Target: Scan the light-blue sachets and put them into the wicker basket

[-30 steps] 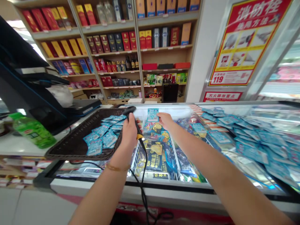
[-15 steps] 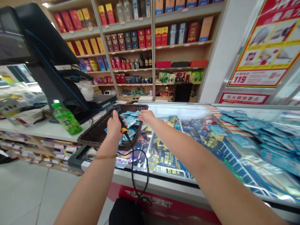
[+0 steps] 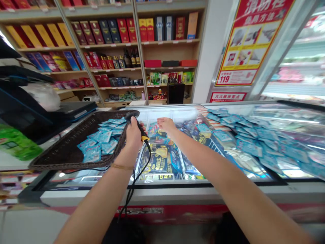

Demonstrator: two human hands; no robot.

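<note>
My left hand (image 3: 134,134) is closed around the handle of a black and yellow barcode scanner (image 3: 144,138), held at the right rim of a brown wicker basket (image 3: 63,166). From the scanner's lower end a dark cord hangs down over the freezer front. Inside the basket lies a heap of small blue packets (image 3: 101,139), left of my left hand. Over the freezer's glass top, my right hand (image 3: 166,124) reaches in from the right with its fingers stretched out leftward; nothing shows in them. More blue packets (image 3: 243,132) are spread loosely on the glass to the right.
The chest freezer (image 3: 177,191) holds wrapped ice creams under its glass. At the left stand a green bottle (image 3: 19,142) and a dark checkout machine (image 3: 22,108). Shelves (image 3: 114,44) with boxes and bottles line the back; a red poster (image 3: 243,44) hangs at the right.
The view has swung right and nearer the freezer. My left hand and the scanner have moved from over the packets to the basket's right rim; my right hand has drawn away from the basket.
</note>
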